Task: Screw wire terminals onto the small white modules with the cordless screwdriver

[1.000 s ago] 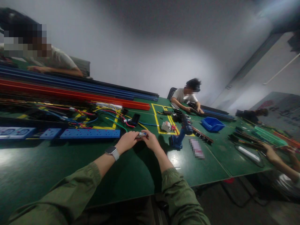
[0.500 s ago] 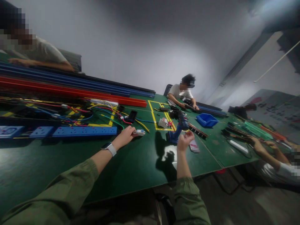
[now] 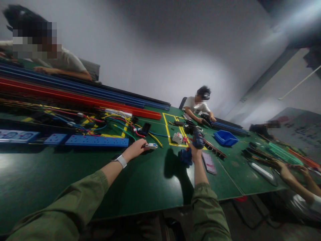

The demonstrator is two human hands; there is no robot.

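Observation:
My left hand (image 3: 137, 149) is closed on a small white module (image 3: 151, 146), just right of the blue socket strip (image 3: 96, 141). The fingers of my right hand (image 3: 195, 153) are wrapped round the handle of a blue cordless drill (image 3: 198, 139), whose base points left over the green table. A phone (image 3: 209, 163) lies right of my right wrist. Behind the drill, a white breaker block (image 3: 178, 137) with red parts rests inside the yellow tape outline. Coloured wires and a black box (image 3: 145, 129) lie beyond my left hand.
Long red (image 3: 112, 106) and blue rails cross the back left. A blue bin (image 3: 225, 138) and a dark perforated strip (image 3: 215, 149) stand right of the drill. People sit at the back left, back centre and right; one person's hands (image 3: 286, 172) work at the right.
My right hand has moved down onto the drill's handle and closed round it. The phone shows more fully now. My left hand still holds the module; the view has shifted slightly.

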